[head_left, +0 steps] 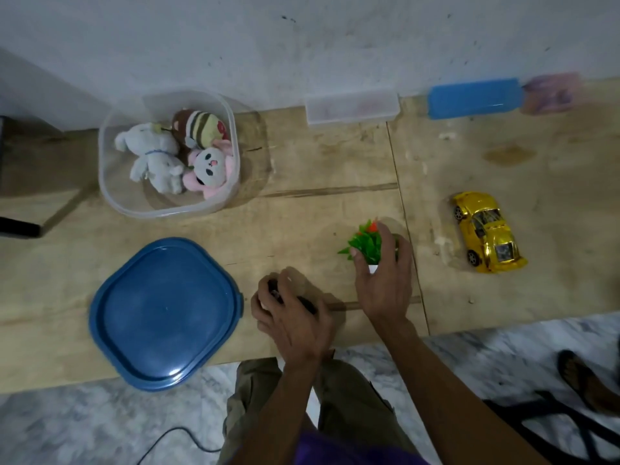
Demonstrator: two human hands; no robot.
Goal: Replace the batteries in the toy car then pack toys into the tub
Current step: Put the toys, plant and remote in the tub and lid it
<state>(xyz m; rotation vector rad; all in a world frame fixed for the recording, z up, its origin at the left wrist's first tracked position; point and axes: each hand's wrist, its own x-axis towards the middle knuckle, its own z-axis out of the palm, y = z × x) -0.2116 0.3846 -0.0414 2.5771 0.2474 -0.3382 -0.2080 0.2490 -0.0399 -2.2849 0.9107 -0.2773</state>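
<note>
A clear plastic tub (110,196) stands at the back left of the wooden table and holds three plush toys (157,159). Its blue lid (164,313) lies at the front left edge. A shiny yellow toy car (486,229) rests on its wheels at the right, apart from both hands. My right hand (382,280) grips a small green plastic plant toy (365,243) in a white pot at mid-table. My left hand (292,313) curls round a small dark object (307,303) near the front edge; most of it is hidden.
A clear flat box (352,107) and a blue box (476,97) lie along the wall at the back. A dark stool or table corner (20,226) is at the far left. A foot in a sandal (583,380) is on the floor at the right.
</note>
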